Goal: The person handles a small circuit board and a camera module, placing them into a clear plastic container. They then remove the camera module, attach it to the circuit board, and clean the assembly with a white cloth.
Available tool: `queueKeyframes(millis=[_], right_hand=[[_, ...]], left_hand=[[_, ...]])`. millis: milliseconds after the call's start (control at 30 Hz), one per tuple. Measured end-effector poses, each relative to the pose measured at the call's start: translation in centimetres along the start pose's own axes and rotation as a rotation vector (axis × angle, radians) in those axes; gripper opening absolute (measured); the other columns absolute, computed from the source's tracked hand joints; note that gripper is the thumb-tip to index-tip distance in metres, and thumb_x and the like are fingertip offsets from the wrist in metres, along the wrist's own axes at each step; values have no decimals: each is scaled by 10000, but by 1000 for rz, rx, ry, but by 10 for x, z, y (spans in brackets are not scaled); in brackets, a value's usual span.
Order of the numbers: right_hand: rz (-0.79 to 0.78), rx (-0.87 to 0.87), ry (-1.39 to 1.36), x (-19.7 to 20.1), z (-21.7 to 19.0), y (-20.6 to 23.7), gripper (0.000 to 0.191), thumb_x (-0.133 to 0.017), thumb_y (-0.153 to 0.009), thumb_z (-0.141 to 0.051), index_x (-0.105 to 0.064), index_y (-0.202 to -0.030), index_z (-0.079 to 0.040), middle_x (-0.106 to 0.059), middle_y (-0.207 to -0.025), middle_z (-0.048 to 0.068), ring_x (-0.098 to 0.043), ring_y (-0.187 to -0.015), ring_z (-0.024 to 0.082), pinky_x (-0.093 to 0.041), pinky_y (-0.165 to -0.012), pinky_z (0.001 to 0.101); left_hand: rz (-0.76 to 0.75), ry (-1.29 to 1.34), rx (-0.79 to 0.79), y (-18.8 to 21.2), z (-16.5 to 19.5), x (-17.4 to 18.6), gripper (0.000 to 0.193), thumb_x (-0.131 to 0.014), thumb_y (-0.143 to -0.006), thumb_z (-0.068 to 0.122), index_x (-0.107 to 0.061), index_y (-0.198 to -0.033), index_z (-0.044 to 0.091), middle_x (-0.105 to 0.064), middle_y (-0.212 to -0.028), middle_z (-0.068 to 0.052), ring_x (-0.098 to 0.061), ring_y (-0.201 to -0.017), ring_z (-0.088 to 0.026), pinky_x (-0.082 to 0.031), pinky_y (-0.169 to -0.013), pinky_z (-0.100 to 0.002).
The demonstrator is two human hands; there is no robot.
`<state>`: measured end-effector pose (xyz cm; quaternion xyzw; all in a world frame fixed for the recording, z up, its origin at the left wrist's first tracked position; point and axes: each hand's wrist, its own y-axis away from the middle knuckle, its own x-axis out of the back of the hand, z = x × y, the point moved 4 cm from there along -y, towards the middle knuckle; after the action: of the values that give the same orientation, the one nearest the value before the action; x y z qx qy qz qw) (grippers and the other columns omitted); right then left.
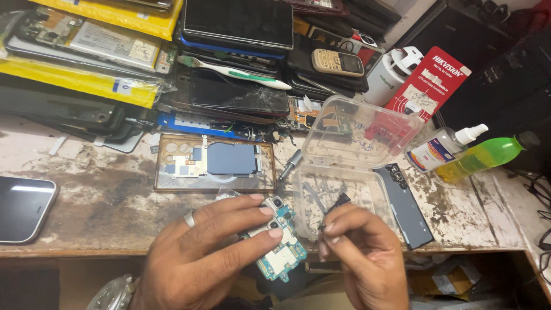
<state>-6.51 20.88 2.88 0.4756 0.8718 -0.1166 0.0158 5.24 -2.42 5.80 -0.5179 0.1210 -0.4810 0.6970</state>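
My left hand (212,252), with a ring on one finger, holds a blue-green phone circuit board (279,252) with camera modules at its top, just over the bench's front edge. My right hand (361,252) pinches a small dark part (338,202) between thumb and fingers, right beside the board and in front of an open clear plastic box (356,166). A phone back frame (215,162) with a dark square pad lies flat just behind my left hand.
A dark phone (23,206) lies at the left edge. A grey back cover (404,204) rests right of the box. A spray bottle (445,148) and a green bottle (488,155) lie at the right. Stacked phones, screens and yellow packets fill the back.
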Motion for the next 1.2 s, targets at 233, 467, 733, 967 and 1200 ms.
queueKeyframes(millis=[233,467,733,967,1200], right_hand=[[-70,-139,-201,-7,12,4,167,-616,-952,8,-684,-1054,122,-615,-919,191,-632,-787,253,-536,-705,385],[-111,-294,-143,-19,29,11,196,-710,-893,-89,-682,-995,76,-663,-924,140,-681,-750,210,-572,-688,345],[-33,-478,-238,-35,33,12,123,-719,-914,-94,-677,-946,18,-704,-861,106,-652,-737,163,-542,-646,320],[13,-517,-283,-42,34,11,134,-723,-881,-95,-684,-964,2,-708,-860,90,-636,-698,149,-526,-608,312],[71,-421,-229,-36,43,6,101,-737,-879,-63,-683,-911,16,-709,-848,103,-632,-654,156,-539,-576,318]], left_hand=[[20,-107,4,3,-1,-3,464,-763,-733,12,-751,-1186,114,-675,-1313,-132,-721,-1211,-314,-629,-842,-330],[5,-70,30,10,-5,-9,449,-778,-733,32,-761,-1172,129,-654,-1343,-151,-729,-1197,-304,-641,-842,-328],[36,29,147,14,-7,-14,489,-728,-728,-26,-765,-1182,152,-636,-1415,-154,-736,-1221,-281,-632,-943,-341],[50,31,183,15,-12,-21,451,-689,-825,-34,-733,-1237,143,-635,-1418,-167,-723,-1244,-271,-622,-958,-321],[216,875,1155,35,-47,-45,340,-522,-1081,172,-678,-1327,-3,-783,-1072,-174,-684,-770,-148,-573,-659,-288]])
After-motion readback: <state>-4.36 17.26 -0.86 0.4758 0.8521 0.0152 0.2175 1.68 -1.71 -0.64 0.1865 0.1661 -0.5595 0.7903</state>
